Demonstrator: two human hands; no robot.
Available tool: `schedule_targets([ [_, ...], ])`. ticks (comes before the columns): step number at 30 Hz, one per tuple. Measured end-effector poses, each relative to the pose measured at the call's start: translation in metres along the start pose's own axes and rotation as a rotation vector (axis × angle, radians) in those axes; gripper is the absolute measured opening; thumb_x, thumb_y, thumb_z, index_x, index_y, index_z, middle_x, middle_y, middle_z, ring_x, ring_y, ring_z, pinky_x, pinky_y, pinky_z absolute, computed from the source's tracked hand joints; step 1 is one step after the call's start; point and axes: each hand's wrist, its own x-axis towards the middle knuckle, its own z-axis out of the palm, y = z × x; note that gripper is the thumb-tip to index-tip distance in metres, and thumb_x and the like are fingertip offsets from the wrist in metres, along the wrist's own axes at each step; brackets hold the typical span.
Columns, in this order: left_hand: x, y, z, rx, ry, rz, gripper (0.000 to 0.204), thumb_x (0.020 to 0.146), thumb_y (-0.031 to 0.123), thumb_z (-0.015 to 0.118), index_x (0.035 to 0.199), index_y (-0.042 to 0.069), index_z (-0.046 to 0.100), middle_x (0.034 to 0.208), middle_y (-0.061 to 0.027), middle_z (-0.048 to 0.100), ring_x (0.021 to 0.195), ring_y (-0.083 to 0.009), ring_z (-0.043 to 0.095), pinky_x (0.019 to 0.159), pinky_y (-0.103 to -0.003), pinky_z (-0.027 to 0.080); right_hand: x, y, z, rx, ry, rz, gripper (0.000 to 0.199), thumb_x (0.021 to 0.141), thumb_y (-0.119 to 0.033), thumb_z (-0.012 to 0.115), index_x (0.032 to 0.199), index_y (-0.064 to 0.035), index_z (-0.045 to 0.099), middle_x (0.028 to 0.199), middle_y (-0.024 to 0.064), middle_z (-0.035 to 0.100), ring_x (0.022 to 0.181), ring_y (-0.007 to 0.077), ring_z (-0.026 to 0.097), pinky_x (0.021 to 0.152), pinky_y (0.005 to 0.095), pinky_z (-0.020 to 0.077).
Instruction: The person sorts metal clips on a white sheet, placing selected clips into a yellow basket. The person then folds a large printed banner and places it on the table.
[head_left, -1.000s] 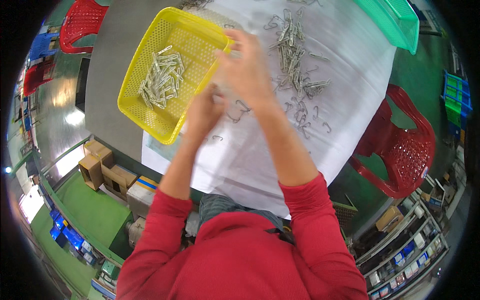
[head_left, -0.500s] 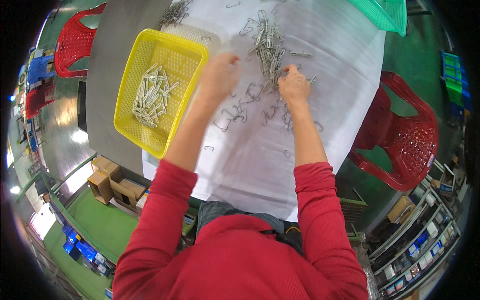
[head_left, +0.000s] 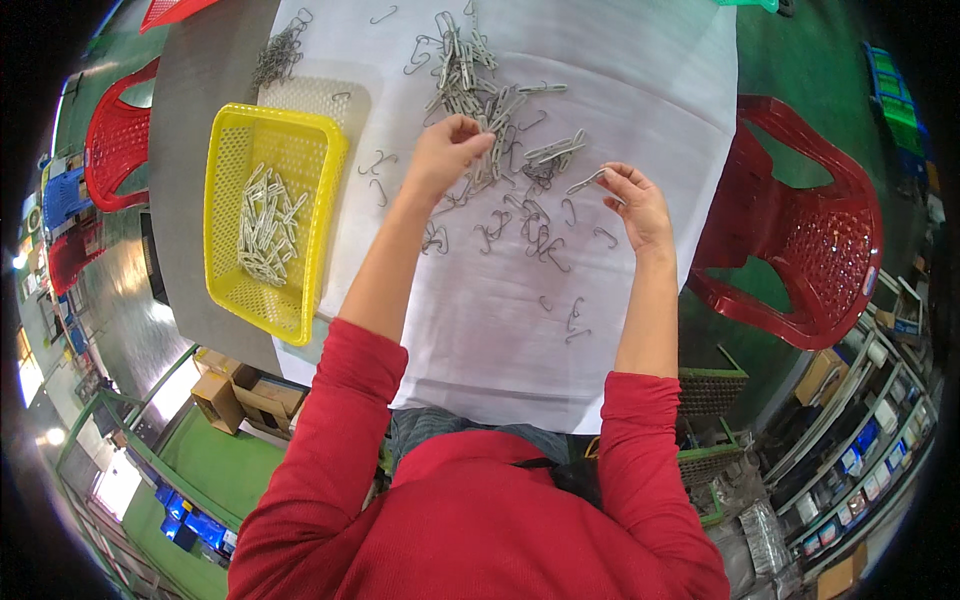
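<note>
So these are small grey bent-wire metal hooks (head_left: 520,215) scattered over the white sheet (head_left: 640,100) covering the table (head_left: 190,150), with a thicker tangled heap of grey metal clips (head_left: 470,85) at the far middle. The left hand (head_left: 445,155) sits right at the near edge of that heap, fingers curled in and pinched on what looks like one or two pieces, though I can't tell exactly what's in there. The right hand (head_left: 632,200) is to the right of the scatter, thumb and forefinger closed on a single straight grey clip (head_left: 585,182), other fingers loosely spread. Stuff like this is going to be light and stiff, a bit slick, and the hooked ends snag each other, so pulling from the heap probably drags neighbours along. I'd pinch one piece mid-shank rather than at the curl. Over on the left there's a yellow perforated plastic basket (head_left: 225,130) with a bunch of straight grey pieces (head_left: 265,225) lying inside it. A red plastic chair (head_left: 800,240) stands off to the right.
</note>
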Motion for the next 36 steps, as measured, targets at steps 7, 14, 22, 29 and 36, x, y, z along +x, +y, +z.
schedule_targets([
  [7, 0.014, 0.014, 0.041, 0.189, -0.057, -0.018, 0.024, 0.078, 0.012, 0.053, 0.101, 0.007, 0.053, 0.083, -0.0042, 0.058, 0.071, -0.0188, 0.06, 0.06, -0.031, 0.048, 0.02, -0.011, 0.016, 0.273, -0.011, 0.02, 0.02, 0.089, -0.01, 0.048, 0.108, -0.0039, 0.048, 0.095, 0.009, 0.058, 0.08, 0.0144, 0.058, 0.065, 0.0268, 0.0459],
  [14, 0.025, 0.009, 0.104, 0.549, 0.212, 0.473, 0.021, 0.072, 0.024, 0.064, 0.083, 0.006, 0.061, 0.077, -0.0102, 0.062, 0.074, -0.0296, 0.059, 0.067, -0.037, 0.046, 0.036, -0.014, 0.037, -0.353, 0.264, -0.072, 0.025, 0.085, -0.022, 0.055, 0.097, -0.001, 0.059, 0.082, 0.0098, 0.063, 0.075, 0.0182, 0.061, 0.062, 0.0283, 0.0478],
  [22, 0.008, 0.001, 0.015, 0.265, 0.007, 0.027, 0.023, 0.073, 0.023, 0.066, 0.082, 0.003, 0.062, 0.072, -0.0008, 0.057, 0.064, -0.0093, 0.049, 0.059, -0.024, 0.04, 0.039, -0.029, 0.072, -1.048, 0.393, -0.079, 0.025, 0.07, -0.029, 0.067, 0.082, -0.0069, 0.067, 0.083, 0.0114, 0.066, 0.08, 0.0279, 0.063, 0.068, 0.0361, 0.048],
  [29, -0.011, -0.003, -0.031, -0.279, -0.085, -0.178, 0.014, 0.077, 0.021, 0.067, 0.078, 0.01, 0.06, 0.069, 0.0053, 0.051, 0.059, -0.0041, 0.04, 0.05, -0.019, 0.029, 0.05, -0.01, 0.047, -0.565, 0.106, -0.158, 0.018, 0.073, -0.021, 0.063, 0.078, -0.0041, 0.063, 0.075, 0.0076, 0.064, 0.074, 0.0182, 0.062, 0.062, 0.0316, 0.0471],
  [36, -0.003, -0.013, -0.04, -0.598, -0.1, -0.243, 0.009, 0.081, 0.017, 0.058, 0.082, 0.009, 0.054, 0.076, -0.0008, 0.059, 0.063, -0.0084, 0.052, 0.053, -0.02, 0.037, 0.028, -0.01, 0.037, 0.602, -0.326, 0.001, 0.014, 0.078, -0.017, 0.057, 0.085, -0.0058, 0.056, 0.074, 0.0027, 0.055, 0.065, 0.0122, 0.053, 0.051, 0.0264, 0.0396],
])
